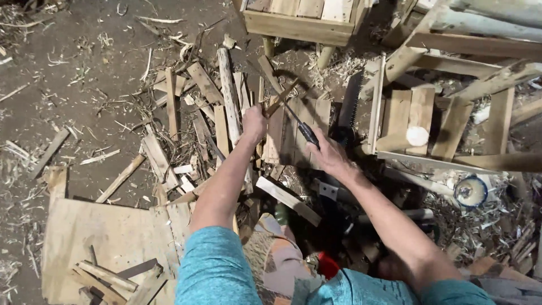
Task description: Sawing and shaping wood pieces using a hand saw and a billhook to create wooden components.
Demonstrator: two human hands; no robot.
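Left hand (254,123) was closed tight round a thin wooden stick (280,99), held at its lower end; stick angled up & to the right from the fist. Right hand (327,153) was wrapped on the dark handle of a slim tool (300,125), prob. a knife or small blade, tho the blade itself was too thin to make out clearly. Tool's shaft ran up-left from the grip & crossed the stick just above the left fist, so the two met near the stick's lower part. Both forearms reached fwd from teal sleeves (217,265).

Under the hands lay a small slatted wooden panel (293,133) flat on the ground, w/ a pale debarked pole (230,99) just to its left & loose offcuts scattered round it. Handsaw (351,107) w/ dark blade lay just right of the panel, close to the right hand. Further right stood a rough wooden frame (429,121) of slats & round poles. Plywood sheet (107,237) lay bottom left w/ a few scraps on it. Wooden crate (299,20) stood at top centre. Dirt floor (73,73) was strewn w/ shavings & splinters.
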